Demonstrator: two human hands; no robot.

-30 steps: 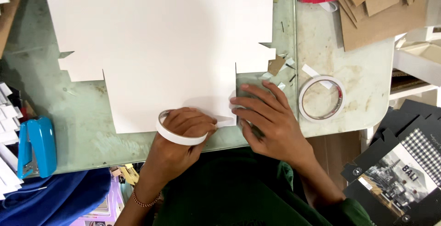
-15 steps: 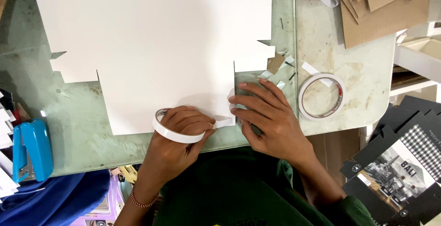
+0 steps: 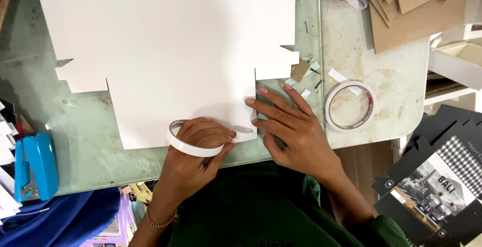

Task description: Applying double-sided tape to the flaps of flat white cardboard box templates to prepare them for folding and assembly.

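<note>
A large white die-cut card sheet (image 3: 170, 46) lies flat on the glass-topped table (image 3: 85, 146). My left hand (image 3: 198, 149) grips a roll of white double-sided tape (image 3: 193, 147) at the sheet's near edge, with a short strip of tape (image 3: 243, 132) drawn out to the right along that edge. My right hand (image 3: 291, 126) rests flat with fingers spread, its fingertips pressing the sheet's lower right corner and the end of the strip.
A second tape roll (image 3: 350, 106) lies on the table right of my right hand, among small paper scraps (image 3: 304, 71). A blue stapler (image 3: 34, 165) sits at the left edge. Brown cardboard pieces (image 3: 411, 6) are stacked at the top right; black printed boxes (image 3: 437, 181) lie at the lower right.
My left hand has slid the tape roll slightly left along the sheet's edge, drawing out more strip. My right hand stays pressed on the corner.
</note>
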